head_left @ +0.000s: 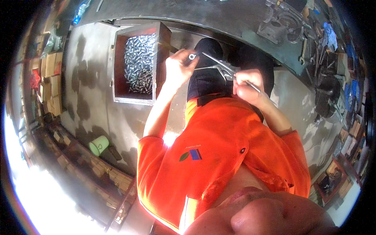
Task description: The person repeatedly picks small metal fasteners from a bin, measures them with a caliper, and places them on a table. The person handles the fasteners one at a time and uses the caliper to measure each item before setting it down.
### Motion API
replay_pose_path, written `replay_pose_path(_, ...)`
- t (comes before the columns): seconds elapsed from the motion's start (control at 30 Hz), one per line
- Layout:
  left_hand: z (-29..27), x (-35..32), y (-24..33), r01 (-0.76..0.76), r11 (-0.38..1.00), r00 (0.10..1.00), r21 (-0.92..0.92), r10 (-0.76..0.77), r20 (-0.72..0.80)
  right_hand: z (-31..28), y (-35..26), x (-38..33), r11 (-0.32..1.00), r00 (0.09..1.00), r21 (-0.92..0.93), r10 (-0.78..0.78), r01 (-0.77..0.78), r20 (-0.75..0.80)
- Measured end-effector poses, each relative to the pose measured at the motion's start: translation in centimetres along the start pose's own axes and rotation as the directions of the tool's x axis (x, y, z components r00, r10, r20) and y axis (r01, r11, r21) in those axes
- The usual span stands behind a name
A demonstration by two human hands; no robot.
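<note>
My left hand (179, 67) pinches a small round metal sleeve (192, 56), its open bore showing. Closed around a slim metal caliper (219, 62) is my right hand (249, 83). The caliper's long, thin jaws point left toward the sleeve; whether they touch it I cannot tell. Both hands are over my dark trousers, in front of the bench edge. Left of my left hand stands a wooden box (156, 58) holding a heap of similar sleeves (140, 53), shiny at the far side and darker at the near side.
A dark metal bench (168, 11) runs across the far side, with a vise-like fixture (276, 23), a wrench (303, 53) and a blue cloth (330, 36) at its right. A pale green bucket (99, 145) lies tipped on the stained floor at left, near shelves of cartons (51, 80).
</note>
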State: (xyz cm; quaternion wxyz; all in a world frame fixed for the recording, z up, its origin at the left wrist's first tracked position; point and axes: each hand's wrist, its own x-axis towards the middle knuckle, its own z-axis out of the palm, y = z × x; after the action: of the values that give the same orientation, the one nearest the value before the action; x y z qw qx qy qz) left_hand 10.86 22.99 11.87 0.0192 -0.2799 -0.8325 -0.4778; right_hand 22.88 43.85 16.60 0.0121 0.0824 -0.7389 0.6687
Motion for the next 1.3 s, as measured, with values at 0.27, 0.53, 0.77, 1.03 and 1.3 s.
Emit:
replay_pose_path(0.27, -0.6, -0.3, -0.2, -0.124, 0.964, 0.992, 0.234, 0.119, 0.037, 1.4, -1.2, 0.2, 0.992, 0.988, 0.034, -0.123, 0.120, 0.097)
replay_pose_path(0.53, -0.1, -0.3, 0.1, -0.323, 0.905, 0.946, 0.277, 0.300, 0.122, 1.7, -0.5, 0.8, 0.991, 0.995, -0.131, -0.009, 0.022, 0.100)
replay_pose_path(0.77, 2.6, 0.9, 1.8, -0.386, 0.908, 0.914, 0.165, 0.353, 0.198, 2.2, 3.1, 3.5, 0.965, 0.997, -0.249, -0.081, 0.082, 0.016)
replay_pose_path(1.03, 3.5, 11.1, -1.0, -0.259, 0.907, 0.962, 0.333, 0.210, 0.175, -2.9, 1.4, 0.2, 0.988, 0.980, -0.125, 0.063, -0.088, -0.189)
replay_pose_path(1.3, -0.2, 19.3, 3.0, 0.058, 0.917, 0.996, -0.395, -0.025, 0.086, -2.3, 2.4, -0.8, 0.993, 0.987, 0.091, 0.092, -0.080, -0.134)
